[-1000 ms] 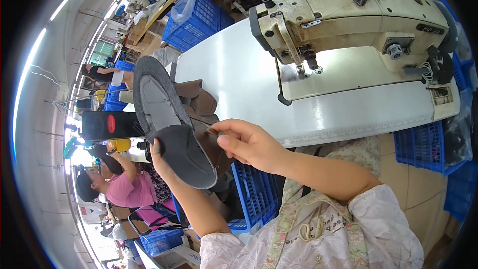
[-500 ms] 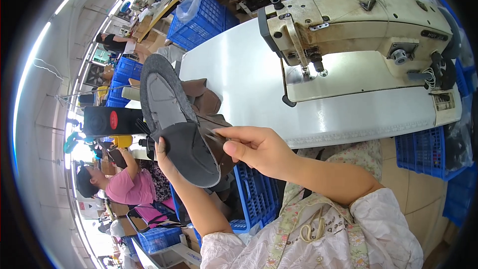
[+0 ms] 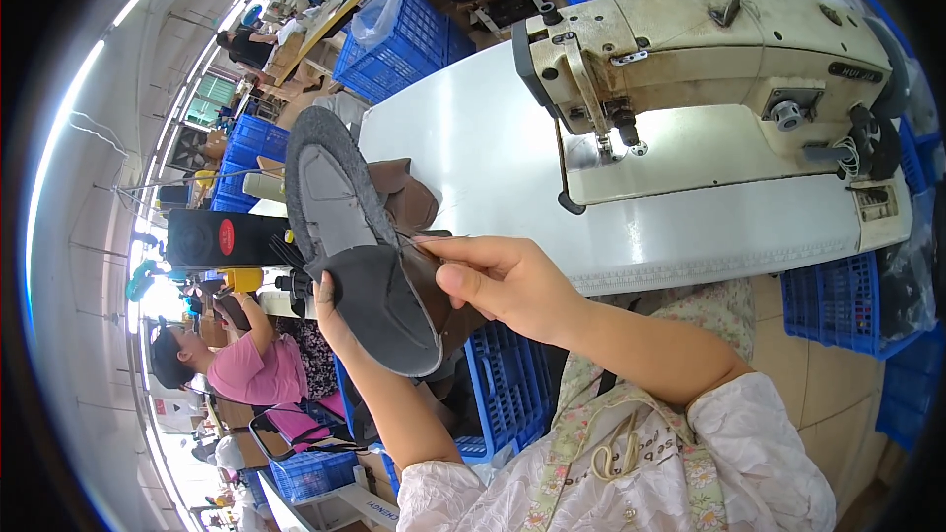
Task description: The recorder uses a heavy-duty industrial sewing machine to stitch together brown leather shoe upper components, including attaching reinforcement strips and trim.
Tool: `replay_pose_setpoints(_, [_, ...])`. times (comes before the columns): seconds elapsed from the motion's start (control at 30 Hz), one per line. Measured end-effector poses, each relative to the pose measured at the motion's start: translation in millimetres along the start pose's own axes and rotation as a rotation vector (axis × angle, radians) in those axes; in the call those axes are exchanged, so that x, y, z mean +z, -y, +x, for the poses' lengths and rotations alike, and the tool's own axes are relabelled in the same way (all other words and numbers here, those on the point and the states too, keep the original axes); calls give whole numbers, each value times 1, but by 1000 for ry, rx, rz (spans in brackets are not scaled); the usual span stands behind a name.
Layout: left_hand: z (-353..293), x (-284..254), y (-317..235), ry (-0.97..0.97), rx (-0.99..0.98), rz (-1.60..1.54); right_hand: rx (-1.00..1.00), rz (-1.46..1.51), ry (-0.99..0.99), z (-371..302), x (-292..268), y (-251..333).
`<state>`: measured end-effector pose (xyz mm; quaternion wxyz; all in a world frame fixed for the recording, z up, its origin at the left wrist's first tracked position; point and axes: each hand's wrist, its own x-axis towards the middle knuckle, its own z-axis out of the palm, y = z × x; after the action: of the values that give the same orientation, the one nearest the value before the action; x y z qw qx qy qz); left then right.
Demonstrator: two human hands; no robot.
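A grey shoe sole (image 3: 355, 246) is held up by the left hand (image 3: 330, 310) while its edge is pinched by the right hand (image 3: 503, 281), beside a sewing machine (image 3: 709, 49) on the white surface (image 3: 473, 138).

Shoe sole (image 3: 355, 256): matt grey felt-like cloth. Sewing machine (image 3: 709, 49): cream painted metal, worn. Table (image 3: 473, 148): smooth white. Crates (image 3: 394, 39): blue plastic.

Both forearms come up from the bottom of the frame, bare below flowered sleeves. The left hand (image 3: 330, 300) sits left of centre, mostly hidden, palm up, with only the heel and part of the thumb side showing, and its wrist bends back. The right hand (image 3: 503, 281) lies at the centre, its forearm running in from the lower right. Its thumb and forefinger are pinched together and point left, the other fingers curled under.
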<state>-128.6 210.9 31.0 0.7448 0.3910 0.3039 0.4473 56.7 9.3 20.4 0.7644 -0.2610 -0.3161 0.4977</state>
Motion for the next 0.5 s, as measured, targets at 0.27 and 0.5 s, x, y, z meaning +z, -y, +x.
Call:
replay_pose_setpoints(0.27, [-9,17,10,-12,20,50,-285,-72,-91,2,5,-11])
replay_pose_setpoints(0.5, [-22,9,3,7,93,44,-174,-186,-74,-4,-2,-3])
